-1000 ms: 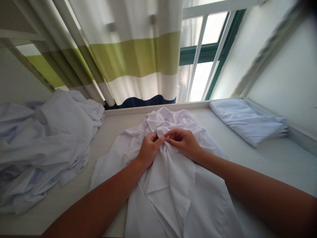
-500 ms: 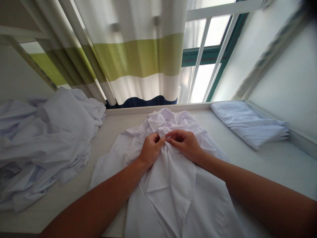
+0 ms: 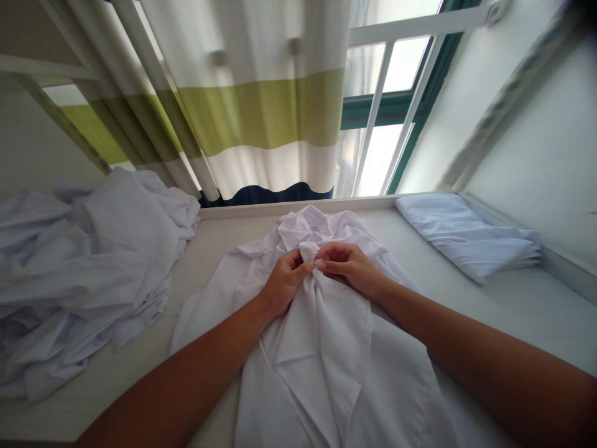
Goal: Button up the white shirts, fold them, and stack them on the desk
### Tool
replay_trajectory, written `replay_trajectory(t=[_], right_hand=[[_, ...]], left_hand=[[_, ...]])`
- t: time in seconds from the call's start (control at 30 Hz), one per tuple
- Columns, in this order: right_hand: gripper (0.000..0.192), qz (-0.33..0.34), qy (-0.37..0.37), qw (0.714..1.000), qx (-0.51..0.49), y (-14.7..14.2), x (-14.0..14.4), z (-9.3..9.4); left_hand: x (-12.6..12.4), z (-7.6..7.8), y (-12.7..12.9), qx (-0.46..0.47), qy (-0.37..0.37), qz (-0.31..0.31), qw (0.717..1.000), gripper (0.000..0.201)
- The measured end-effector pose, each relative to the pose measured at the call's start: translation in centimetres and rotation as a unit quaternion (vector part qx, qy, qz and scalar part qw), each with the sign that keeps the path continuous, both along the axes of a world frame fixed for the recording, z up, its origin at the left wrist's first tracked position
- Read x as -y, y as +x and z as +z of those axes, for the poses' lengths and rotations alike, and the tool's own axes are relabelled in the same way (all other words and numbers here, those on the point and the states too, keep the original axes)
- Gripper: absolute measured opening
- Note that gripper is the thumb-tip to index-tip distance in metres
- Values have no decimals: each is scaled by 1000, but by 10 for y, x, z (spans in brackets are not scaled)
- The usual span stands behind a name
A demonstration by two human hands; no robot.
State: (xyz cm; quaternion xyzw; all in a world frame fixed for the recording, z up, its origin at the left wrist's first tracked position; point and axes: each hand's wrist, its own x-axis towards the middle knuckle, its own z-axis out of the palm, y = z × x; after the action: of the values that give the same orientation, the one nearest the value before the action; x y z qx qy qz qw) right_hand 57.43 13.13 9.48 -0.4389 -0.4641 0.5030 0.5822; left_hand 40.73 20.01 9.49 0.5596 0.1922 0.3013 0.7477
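Pinching white fabric at frame centre: left hand (image 3: 284, 283) and right hand (image 3: 351, 267) meet fingertip to fingertip on a small fold near the collar end of the white garment (image 3: 326, 361). Both grips pressed together on the cloth; whether a button sits between the fingertips cannot be told. Garment lies spread on the pale table (image 3: 513, 305), lower centre of frame, front placket running toward the viewer. Compared with a second ago, hands have barely shifted, only a slight drift upward in frame; fine work at one spot continues. Crumpled white pile (image 3: 84, 274) at left, folded white stack (image 3: 466, 236) at upper right, striped curtain (image 3: 261, 112) behind.
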Motion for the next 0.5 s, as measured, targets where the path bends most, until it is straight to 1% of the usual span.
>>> replay_trajectory(t=[0.13, 0.2, 0.3, 0.37, 0.43, 0.5], right_hand=[[34, 17, 25, 1000, 6, -1, 4, 4], [37, 32, 28, 999, 10, -1, 6, 5], [38, 54, 30, 998, 18, -2, 8, 3], [36, 56, 43, 997, 37, -3, 10, 3], [33, 22, 75, 992, 97, -4, 13, 6], [27, -46, 127, 971, 199, -8, 20, 17]], left_hand=[[-1, 4, -1, 5, -17, -19, 1000, 37], [-1, 6, -2, -3, -12, -25, 1000, 36], [0, 7, -2, -23, 24, -21, 999, 31], [2, 8, -1, -32, 56, -10, 998, 30], [5, 9, 0, -36, 82, 8, 996, 31], [8, 11, 1, -33, 102, 28, 994, 29]])
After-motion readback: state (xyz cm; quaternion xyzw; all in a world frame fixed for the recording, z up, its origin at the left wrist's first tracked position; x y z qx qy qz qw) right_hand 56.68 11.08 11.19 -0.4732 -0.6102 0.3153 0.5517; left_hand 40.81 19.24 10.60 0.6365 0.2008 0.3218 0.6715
